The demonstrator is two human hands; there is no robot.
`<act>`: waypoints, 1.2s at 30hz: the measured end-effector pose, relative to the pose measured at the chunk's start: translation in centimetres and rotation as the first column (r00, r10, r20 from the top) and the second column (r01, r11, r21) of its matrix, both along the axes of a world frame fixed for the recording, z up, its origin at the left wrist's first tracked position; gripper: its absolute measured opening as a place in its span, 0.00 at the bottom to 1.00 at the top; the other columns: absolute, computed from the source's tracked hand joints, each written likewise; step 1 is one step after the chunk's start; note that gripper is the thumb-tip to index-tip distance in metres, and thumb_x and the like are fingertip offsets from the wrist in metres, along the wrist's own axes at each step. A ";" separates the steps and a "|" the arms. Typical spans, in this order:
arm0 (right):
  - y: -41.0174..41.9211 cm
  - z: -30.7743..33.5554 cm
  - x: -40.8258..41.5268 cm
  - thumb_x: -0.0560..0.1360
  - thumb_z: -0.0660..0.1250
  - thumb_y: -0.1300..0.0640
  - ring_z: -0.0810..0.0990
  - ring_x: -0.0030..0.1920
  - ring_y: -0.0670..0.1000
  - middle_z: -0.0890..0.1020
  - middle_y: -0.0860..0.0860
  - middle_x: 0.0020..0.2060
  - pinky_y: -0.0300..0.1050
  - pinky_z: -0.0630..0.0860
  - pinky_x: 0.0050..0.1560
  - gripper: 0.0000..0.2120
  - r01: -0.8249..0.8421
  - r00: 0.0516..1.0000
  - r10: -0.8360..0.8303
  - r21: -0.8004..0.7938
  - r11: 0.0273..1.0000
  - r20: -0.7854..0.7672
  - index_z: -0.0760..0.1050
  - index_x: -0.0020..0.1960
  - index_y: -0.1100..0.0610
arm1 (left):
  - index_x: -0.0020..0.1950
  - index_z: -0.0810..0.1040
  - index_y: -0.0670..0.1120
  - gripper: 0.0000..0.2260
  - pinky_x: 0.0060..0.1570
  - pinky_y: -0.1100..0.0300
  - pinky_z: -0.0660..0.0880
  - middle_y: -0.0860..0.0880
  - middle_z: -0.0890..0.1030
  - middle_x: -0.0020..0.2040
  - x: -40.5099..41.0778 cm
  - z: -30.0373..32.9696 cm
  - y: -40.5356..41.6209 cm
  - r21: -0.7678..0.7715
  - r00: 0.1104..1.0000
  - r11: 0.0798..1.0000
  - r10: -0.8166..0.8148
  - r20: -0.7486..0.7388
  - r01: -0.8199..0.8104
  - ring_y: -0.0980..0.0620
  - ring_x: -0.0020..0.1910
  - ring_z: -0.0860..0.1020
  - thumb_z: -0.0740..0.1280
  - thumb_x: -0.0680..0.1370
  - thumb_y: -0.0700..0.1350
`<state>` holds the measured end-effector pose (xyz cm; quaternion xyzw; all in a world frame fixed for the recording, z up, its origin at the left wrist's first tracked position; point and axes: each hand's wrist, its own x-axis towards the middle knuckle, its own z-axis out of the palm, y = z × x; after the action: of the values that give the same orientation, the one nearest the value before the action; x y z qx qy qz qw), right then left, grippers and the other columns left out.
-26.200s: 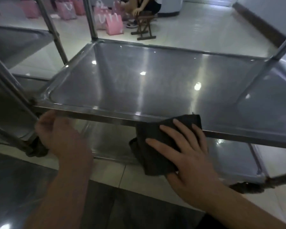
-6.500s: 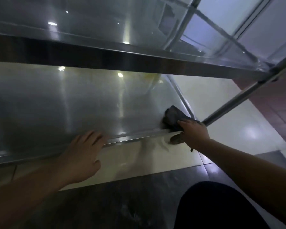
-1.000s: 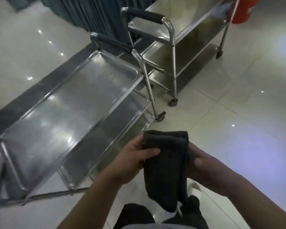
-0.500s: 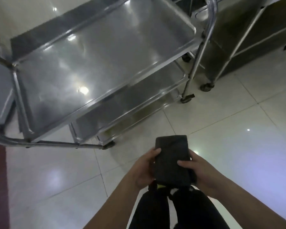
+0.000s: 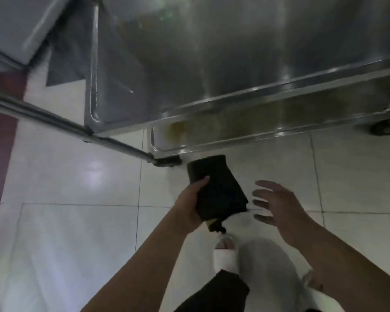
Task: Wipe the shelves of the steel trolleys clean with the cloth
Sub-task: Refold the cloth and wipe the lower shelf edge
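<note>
Holding the folded dark cloth (image 5: 216, 192) in the left hand (image 5: 189, 208), thumb on top, above the pale floor tiles (image 5: 77, 221). Right hand (image 5: 277, 206) just beside it, fingers spread, touching nothing. Steel trolley (image 5: 212, 64) close ahead, shelves bare.

steel trolley's top shelf (image 5: 245, 52): cut off at top and right edges | dark folded cloth (image 5: 216, 190): lower end hidden inside left grip (image 5: 189, 210)
</note>
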<state>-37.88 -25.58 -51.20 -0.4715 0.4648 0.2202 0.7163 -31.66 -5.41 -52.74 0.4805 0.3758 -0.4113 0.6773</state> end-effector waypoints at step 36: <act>-9.8 -25.5 12.8 0.55 0.68 0.38 0.59 0.76 0.60 0.64 0.56 0.76 0.62 0.56 0.70 0.55 -0.216 0.401 0.798 -0.893 -0.394 -0.449 0.57 0.78 0.52 | 0.75 0.48 0.70 0.26 0.73 0.37 0.38 0.55 0.48 0.81 28.1 -23.2 9.2 1.000 0.463 0.008 -0.886 -0.004 0.024 0.49 0.80 0.44 0.48 0.77 0.67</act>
<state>-25.04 -35.35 -76.69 -0.9975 -0.0111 0.0575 0.0382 -3.61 3.81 -75.98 0.9870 0.0526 -0.1056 0.1095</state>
